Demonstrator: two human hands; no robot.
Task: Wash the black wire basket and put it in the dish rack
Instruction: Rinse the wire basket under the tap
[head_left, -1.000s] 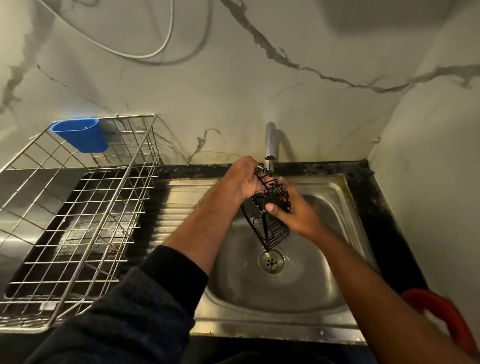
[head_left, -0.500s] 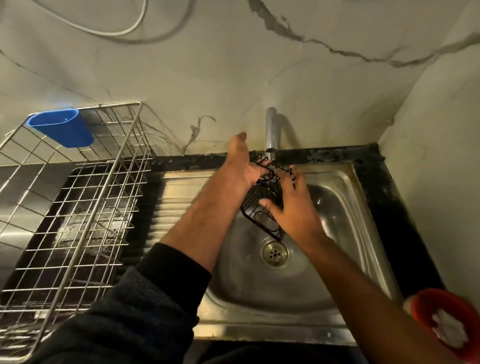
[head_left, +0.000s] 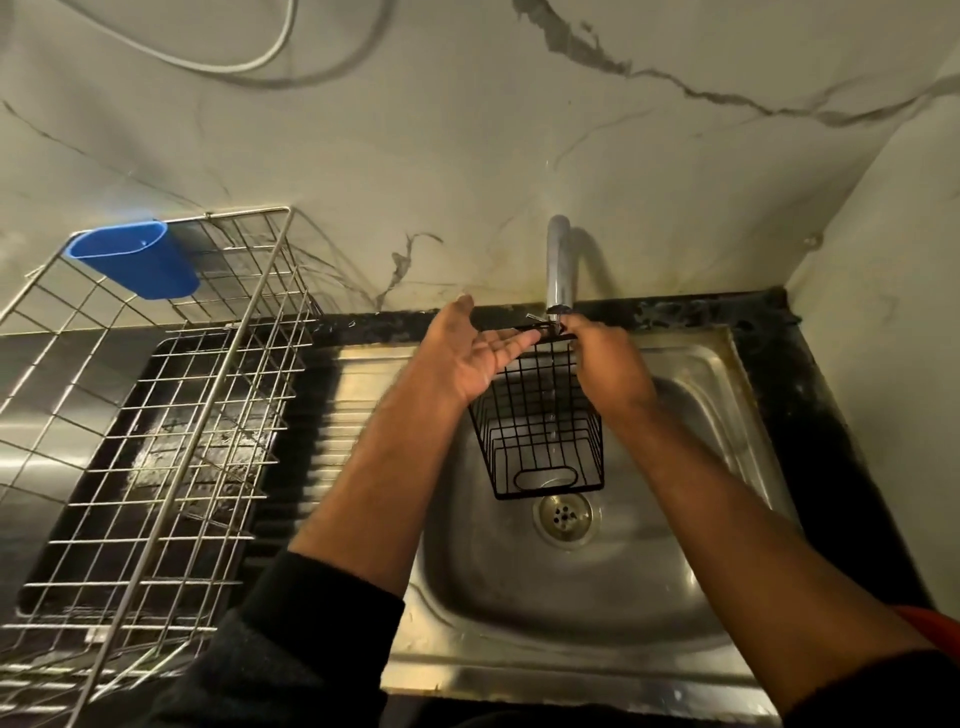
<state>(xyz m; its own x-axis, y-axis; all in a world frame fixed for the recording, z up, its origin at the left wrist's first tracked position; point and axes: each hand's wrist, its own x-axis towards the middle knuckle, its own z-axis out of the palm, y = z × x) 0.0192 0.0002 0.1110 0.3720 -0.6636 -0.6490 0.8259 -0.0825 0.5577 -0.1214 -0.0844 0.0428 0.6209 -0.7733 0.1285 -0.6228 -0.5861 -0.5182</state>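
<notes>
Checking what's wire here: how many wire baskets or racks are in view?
2: the black basket held under the tap over the sink, and the steel dish rack at left.

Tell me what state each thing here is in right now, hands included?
Black wire basket: held over the sink under the tap, hanging down, wet.
Left hand: open, palm up, fingers against the basket's top edge.
Right hand: gripping the basket's top edge.
Tap: running a thin stream.
Sink: drain open, unplugged.
Dish rack: no dishes in it.
Blue cup: hooked on the rack's rim.
</notes>
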